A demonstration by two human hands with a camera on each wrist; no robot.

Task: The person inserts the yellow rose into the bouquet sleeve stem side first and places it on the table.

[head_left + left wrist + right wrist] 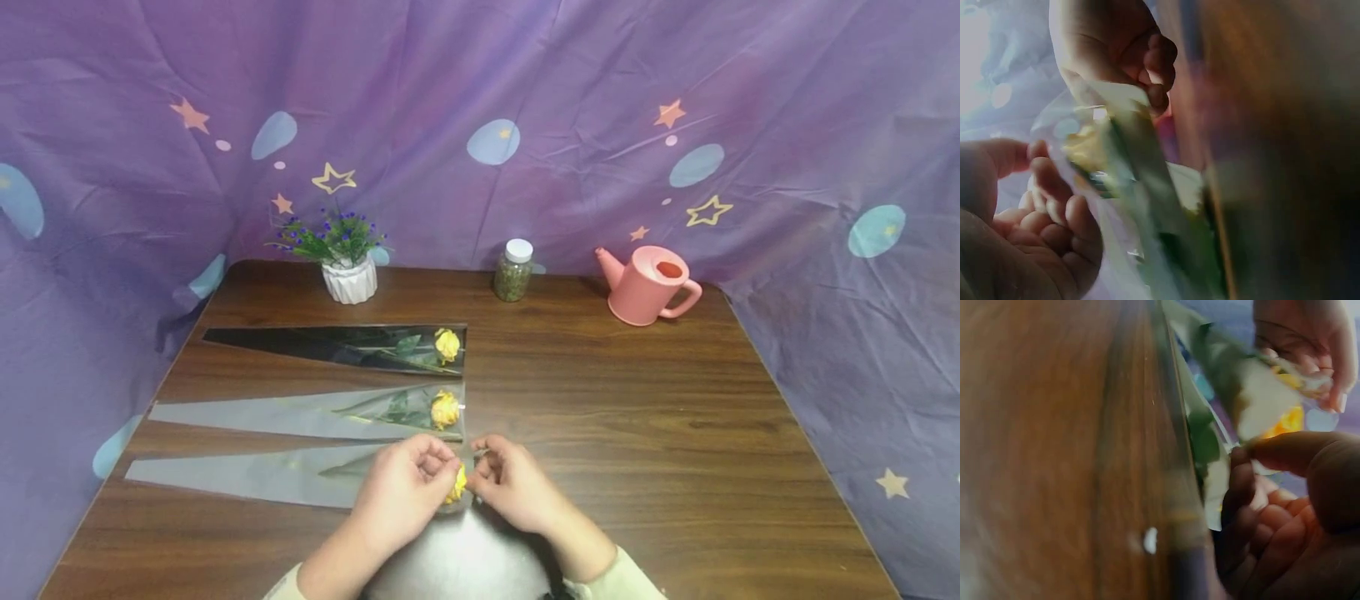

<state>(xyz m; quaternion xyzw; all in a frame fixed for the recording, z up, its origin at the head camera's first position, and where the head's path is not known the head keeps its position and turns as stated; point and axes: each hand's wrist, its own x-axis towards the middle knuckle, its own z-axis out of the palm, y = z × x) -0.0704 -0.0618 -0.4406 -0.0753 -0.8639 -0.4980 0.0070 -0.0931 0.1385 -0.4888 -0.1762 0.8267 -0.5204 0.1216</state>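
A yellow rose [456, 483] lies inside the nearest clear, tapered flower sleeve [225, 477], its bloom at the wide right end. My left hand [401, 487] pinches the sleeve's edge beside the bloom between thumb and forefinger. On the other side, my right hand [521, 490] pinches the rim of the wide end, thumb against forefinger. The left wrist view shows the sleeve's mouth spread around the bloom [1085, 147], between both hands. Seen from the right wrist, the sleeve's end [1266, 397] is raised, and the bloom shows yellow behind it.
Farther back lie a second sleeved rose [445, 410] and a third in a dark-looking sleeve [300, 343]. Along the table's rear stand a white flowerpot [351, 281], a white-capped jar [513, 271] and a pink watering can [645, 287]. A small white bit [1150, 540] shows in the right wrist view.
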